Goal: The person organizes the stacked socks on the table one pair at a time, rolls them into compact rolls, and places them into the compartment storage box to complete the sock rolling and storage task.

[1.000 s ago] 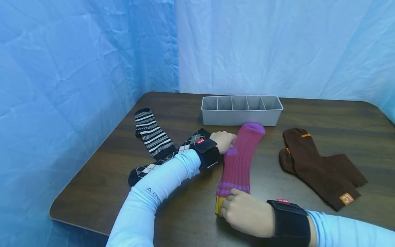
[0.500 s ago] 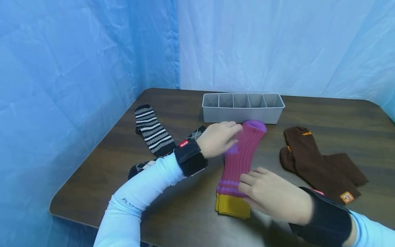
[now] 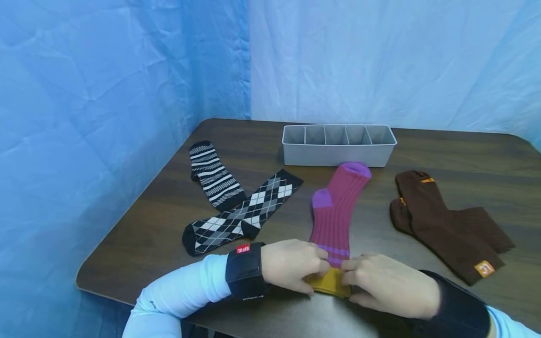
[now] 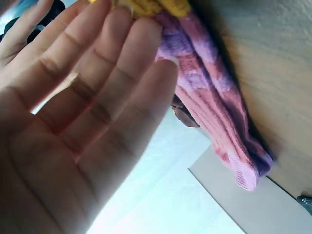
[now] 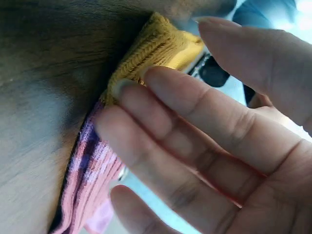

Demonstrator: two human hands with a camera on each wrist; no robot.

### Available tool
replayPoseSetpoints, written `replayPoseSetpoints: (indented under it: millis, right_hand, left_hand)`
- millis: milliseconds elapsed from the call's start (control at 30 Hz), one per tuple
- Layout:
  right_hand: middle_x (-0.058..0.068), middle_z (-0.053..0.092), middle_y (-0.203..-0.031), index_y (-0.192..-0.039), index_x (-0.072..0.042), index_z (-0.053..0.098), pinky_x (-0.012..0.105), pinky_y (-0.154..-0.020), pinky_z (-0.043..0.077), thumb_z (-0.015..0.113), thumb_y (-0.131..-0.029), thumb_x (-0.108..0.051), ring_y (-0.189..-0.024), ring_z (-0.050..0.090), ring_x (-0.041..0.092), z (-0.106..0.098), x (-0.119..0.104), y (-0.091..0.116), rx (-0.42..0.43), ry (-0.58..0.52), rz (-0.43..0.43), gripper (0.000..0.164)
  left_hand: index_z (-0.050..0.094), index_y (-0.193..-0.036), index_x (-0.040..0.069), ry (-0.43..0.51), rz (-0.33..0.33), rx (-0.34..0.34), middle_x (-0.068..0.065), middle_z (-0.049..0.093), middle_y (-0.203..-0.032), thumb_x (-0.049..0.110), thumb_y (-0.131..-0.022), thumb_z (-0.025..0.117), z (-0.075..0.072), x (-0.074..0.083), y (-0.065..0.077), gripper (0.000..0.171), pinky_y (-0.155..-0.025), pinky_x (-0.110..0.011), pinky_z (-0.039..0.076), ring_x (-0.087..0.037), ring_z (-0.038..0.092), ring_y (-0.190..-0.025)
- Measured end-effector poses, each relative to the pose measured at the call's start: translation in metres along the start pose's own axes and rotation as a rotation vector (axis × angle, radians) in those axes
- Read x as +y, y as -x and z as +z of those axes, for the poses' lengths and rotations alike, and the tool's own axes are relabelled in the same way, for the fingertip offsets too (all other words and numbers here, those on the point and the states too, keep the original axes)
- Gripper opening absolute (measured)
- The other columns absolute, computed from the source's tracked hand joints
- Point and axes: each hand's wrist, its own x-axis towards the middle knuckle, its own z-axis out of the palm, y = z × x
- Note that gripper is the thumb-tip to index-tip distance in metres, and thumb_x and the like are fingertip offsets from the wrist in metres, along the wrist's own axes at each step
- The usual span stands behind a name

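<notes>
A pink ribbed sock (image 3: pixel 334 211) with purple heel and toe lies flat in front of me, its mustard cuff towards me; in the left wrist view two layers of the sock (image 4: pixel 214 102) show, one on the other. My left hand (image 3: pixel 293 265) is at the cuff's left side, fingers fairly straight. On the cuff's right side is my right hand (image 3: pixel 389 284); in the right wrist view its fingers (image 5: pixel 195 117) are extended beside the mustard cuff (image 5: pixel 146 53), thumb apart. Neither hand visibly pinches the fabric.
A grey bin with several compartments (image 3: pixel 338 155) stands at the back. To the left, an argyle sock (image 3: pixel 241 216) touches a black-and-white striped sock (image 3: pixel 215 176). Brown socks (image 3: pixel 444 230) lie crossed at the right. Blue sheeting (image 3: pixel 127 94) hangs behind the table.
My left hand has come from the pink sock's heel down to its cuff, uncovering the argyle sock. My right hand left the cuff, lifted, and came back to its right side.
</notes>
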Motion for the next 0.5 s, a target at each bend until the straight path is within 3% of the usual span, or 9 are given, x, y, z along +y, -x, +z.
replayPoseSetpoints:
  millis: [167, 300, 400, 500]
  right_hand:
    - [-0.015, 0.048, -0.078, -0.075, -0.021, 0.06, 0.018, -0.058, 0.039, 0.065, -0.069, -0.029, -0.068, 0.046, -0.002, 0.0007, -0.0009, -0.0014, 0.039, -0.002, -0.004, 0.012]
    - [-0.016, 0.043, -0.074, -0.076, -0.021, 0.054, 0.016, -0.056, 0.036, 0.066, -0.068, -0.031, -0.066, 0.039, -0.003, 0.002, -0.0029, -0.0045, 0.053, -0.041, 0.021, 0.018]
    - [-0.016, 0.045, -0.076, -0.08, -0.02, 0.052, 0.016, -0.056, 0.037, 0.067, -0.067, -0.034, -0.066, 0.039, -0.004, 0.0036, -0.0044, -0.0052, 0.033, -0.09, 0.075, 0.024]
    - [-0.014, 0.049, -0.079, -0.084, -0.017, 0.053, 0.019, -0.059, 0.04, 0.068, -0.065, -0.036, -0.069, 0.045, -0.002, 0.0067, -0.0069, -0.0073, 0.034, -0.063, 0.11, 0.03]
  left_hand:
    - [0.056, -0.101, 0.018, -0.085, -0.055, 0.005, 0.009, 0.053, -0.087, 0.034, -0.069, 0.066, 0.0032, 0.0031, -0.0059, 0.038, -0.062, -0.009, 0.037, -0.001, 0.048, -0.075]
    - [0.059, -0.088, 0.019, -0.111, -0.076, 0.05, 0.011, 0.052, -0.073, 0.025, -0.07, 0.063, 0.0051, 0.0062, -0.0079, 0.02, -0.052, -0.01, 0.034, 0.0, 0.045, -0.063]
    - [0.059, -0.077, 0.018, -0.056, -0.072, 0.095, 0.013, 0.047, -0.061, 0.02, -0.071, 0.06, 0.0052, 0.0045, -0.0072, 0.007, -0.044, -0.009, 0.029, 0.002, 0.039, -0.052]
    - [0.058, -0.076, 0.016, 0.052, -0.081, 0.118, 0.012, 0.046, -0.058, 0.015, -0.072, 0.058, 0.0042, 0.0002, -0.0064, 0.004, -0.043, -0.008, 0.028, 0.003, 0.038, -0.048]
